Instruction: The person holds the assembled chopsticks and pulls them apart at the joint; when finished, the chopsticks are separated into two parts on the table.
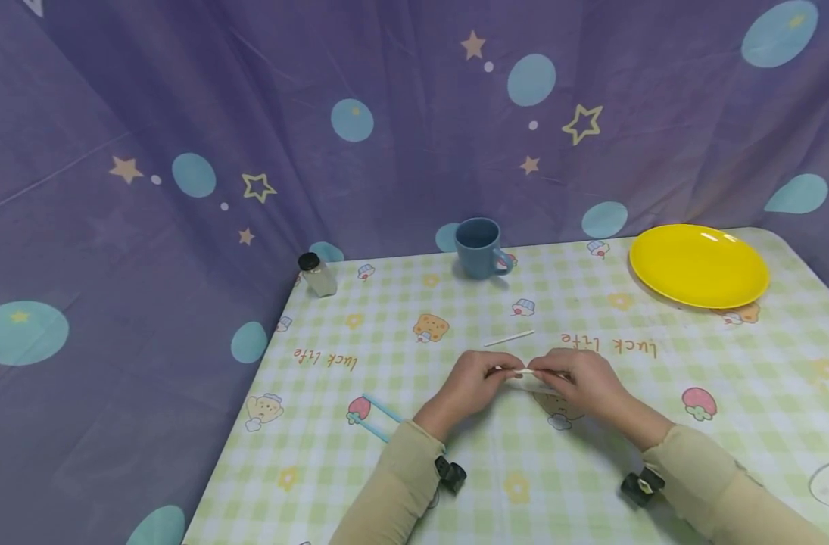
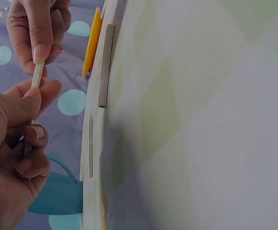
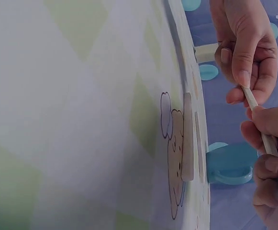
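Observation:
Both hands hold a thin pale stick [image 1: 524, 372] between them, above the checked tablecloth. My left hand [image 1: 474, 381] pinches one end with thumb and fingers. The other end is pinched by my right hand [image 1: 584, 378], close beside the left. In the left wrist view, the held stick [image 2: 37, 74] shows between the two hands, with fingers covering parts of it. A second pale stick [image 1: 509, 338] lies on the cloth just beyond the hands. Another pale stick [image 3: 187, 139], thicker-looking, lies on the table under the hands.
Two light-blue strips [image 1: 383, 407] lie beside the left forearm, partly hidden by the sleeve. At the back stand a black-lidded clear jar [image 1: 321, 280] on the left and a blue mug [image 1: 478, 253] in the middle. A yellow plate [image 1: 700, 266] lies back right, near the purple curtain [image 1: 414, 182].

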